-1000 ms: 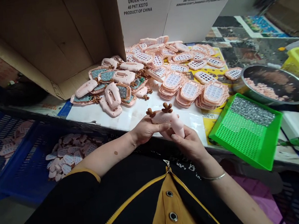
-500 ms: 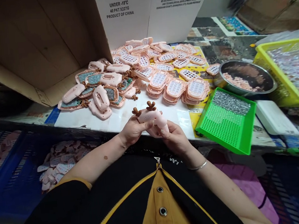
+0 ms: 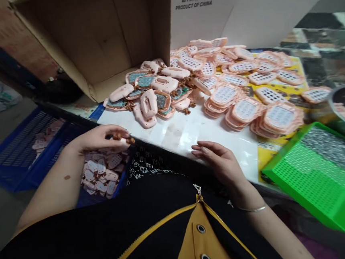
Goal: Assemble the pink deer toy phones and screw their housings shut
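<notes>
My left hand (image 3: 96, 138) is over the blue crate beside the table's front edge, its fingers closed round a pink toy phone (image 3: 123, 142) with brown antlers; most of the phone is hidden by the hand. My right hand (image 3: 222, 159) hovers at the table edge, fingers stretched and apart, with nothing in it. On the white board lies a heap of pink antlered casings (image 3: 148, 104), some showing teal insides. Right of them stand stacks of pink keypad covers (image 3: 246, 114), with more covers piled behind.
The blue crate (image 3: 77, 199) below left contains pink toy pieces. A large cardboard box (image 3: 101, 39) lies open behind the casings. On the right are a green perforated tray (image 3: 310, 182) of small metal screws and a steel bowl (image 3: 336, 105) of pink parts.
My hands have parted: the left carried the antlered toy phone leftward to above the crate, while the right let go of it and opened. The view has swung left.
</notes>
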